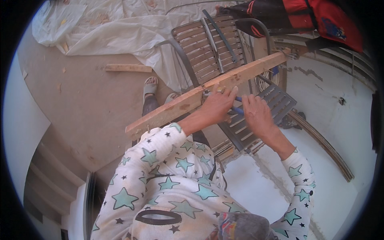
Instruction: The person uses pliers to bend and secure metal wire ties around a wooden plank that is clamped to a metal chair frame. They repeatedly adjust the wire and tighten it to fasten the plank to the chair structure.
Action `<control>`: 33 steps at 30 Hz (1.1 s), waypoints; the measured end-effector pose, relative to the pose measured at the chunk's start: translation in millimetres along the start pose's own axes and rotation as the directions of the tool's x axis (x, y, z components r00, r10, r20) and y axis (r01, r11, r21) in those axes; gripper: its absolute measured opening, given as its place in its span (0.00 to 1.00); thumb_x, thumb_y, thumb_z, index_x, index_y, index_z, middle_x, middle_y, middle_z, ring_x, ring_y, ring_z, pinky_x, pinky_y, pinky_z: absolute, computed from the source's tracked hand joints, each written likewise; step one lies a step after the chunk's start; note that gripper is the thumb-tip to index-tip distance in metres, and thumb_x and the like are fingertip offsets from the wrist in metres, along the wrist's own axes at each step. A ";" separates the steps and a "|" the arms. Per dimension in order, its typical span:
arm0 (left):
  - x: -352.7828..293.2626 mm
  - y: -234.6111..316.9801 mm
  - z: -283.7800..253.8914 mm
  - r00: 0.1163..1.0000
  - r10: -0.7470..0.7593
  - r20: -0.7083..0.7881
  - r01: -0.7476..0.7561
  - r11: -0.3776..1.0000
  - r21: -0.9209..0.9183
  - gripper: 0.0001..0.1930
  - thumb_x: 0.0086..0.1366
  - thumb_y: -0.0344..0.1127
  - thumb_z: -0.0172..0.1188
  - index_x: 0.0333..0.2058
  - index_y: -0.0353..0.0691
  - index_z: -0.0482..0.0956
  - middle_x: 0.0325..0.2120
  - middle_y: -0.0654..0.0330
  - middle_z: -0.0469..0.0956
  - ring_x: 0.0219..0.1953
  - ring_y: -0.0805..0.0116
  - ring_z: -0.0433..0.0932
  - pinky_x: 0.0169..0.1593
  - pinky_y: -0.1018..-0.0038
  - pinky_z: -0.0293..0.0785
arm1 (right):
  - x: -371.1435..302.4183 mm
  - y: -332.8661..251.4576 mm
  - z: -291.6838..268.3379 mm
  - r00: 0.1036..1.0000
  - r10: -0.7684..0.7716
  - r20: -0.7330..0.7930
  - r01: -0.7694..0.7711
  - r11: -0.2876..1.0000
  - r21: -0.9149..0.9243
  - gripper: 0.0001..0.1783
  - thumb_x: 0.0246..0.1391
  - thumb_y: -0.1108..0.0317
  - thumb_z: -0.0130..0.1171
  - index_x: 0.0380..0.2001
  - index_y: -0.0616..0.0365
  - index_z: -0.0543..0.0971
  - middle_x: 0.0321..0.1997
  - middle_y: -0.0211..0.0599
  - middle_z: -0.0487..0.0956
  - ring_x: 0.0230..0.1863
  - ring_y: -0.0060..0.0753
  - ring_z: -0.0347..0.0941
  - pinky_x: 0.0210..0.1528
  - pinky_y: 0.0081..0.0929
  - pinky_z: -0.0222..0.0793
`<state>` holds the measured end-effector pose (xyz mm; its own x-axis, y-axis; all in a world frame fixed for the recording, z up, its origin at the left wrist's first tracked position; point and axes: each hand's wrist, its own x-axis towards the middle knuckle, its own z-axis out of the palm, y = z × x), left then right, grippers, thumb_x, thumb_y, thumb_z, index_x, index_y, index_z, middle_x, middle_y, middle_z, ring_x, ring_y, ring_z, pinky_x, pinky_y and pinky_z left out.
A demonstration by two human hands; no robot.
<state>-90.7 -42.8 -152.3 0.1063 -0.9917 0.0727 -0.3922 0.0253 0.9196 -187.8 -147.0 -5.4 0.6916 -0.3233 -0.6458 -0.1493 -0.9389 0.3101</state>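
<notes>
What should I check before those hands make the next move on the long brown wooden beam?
1. Right hand on the blue-handled tool: ok, fingers curl around its handle end.
2. Tool's head in plain sight: not ok, the left hand mostly covers it.
3. Long brown wooden beam firmly supported: cannot tell from this picture.
4. Brown floor free of loose wood: not ok, a short light-brown wooden piece lies there.
5. Beam's far end clear of people: not ok, a person in red and black is close by.
</notes>
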 end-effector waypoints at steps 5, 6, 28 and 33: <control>-54.0 -31.5 -27.1 0.958 -0.210 -0.195 0.205 0.978 -0.050 0.51 0.46 0.38 0.80 0.67 0.37 0.60 0.59 0.46 0.66 0.59 0.43 0.71 0.59 0.50 0.69 | 2.2 10.8 4.9 0.998 -0.004 0.059 -0.007 0.983 0.182 0.12 0.54 0.72 0.60 0.41 0.60 0.75 0.40 0.45 0.77 0.45 0.49 0.79 0.47 0.44 0.76; -61.9 -38.4 -28.3 0.951 -0.253 -0.177 0.252 0.967 -0.026 0.51 0.45 0.38 0.80 0.67 0.38 0.60 0.57 0.47 0.66 0.58 0.44 0.71 0.58 0.50 0.69 | 3.0 13.1 4.2 0.996 -0.007 0.085 -0.012 0.975 0.223 0.12 0.53 0.73 0.61 0.41 0.61 0.75 0.40 0.46 0.77 0.45 0.51 0.80 0.48 0.46 0.77; -65.2 -68.3 -19.7 0.934 -0.352 0.060 0.351 0.936 0.023 0.50 0.53 0.46 0.76 0.72 0.55 0.57 0.43 0.49 0.73 0.37 0.42 0.81 0.41 0.53 0.77 | -11.6 10.5 18.7 0.632 -0.295 0.716 -0.774 -0.273 0.571 0.23 0.45 0.81 0.50 0.48 0.73 0.75 0.30 0.38 0.77 0.24 0.26 0.74 0.23 0.24 0.71; -66.1 -66.9 -18.6 0.940 -0.339 0.034 0.339 0.941 -0.007 0.49 0.54 0.44 0.75 0.72 0.56 0.57 0.41 0.49 0.73 0.36 0.42 0.80 0.40 0.52 0.77 | -34.2 -24.7 44.8 0.682 -0.260 0.683 -0.710 -0.460 0.533 0.24 0.46 0.81 0.49 0.50 0.72 0.75 0.33 0.38 0.77 0.26 0.26 0.75 0.25 0.24 0.72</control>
<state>-54.5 23.4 -211.5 0.2014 -0.9453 -0.2565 -0.3265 -0.3117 0.8923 -239.4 -118.0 -22.2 0.0278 -0.0570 -0.9980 -0.7991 0.5985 -0.0564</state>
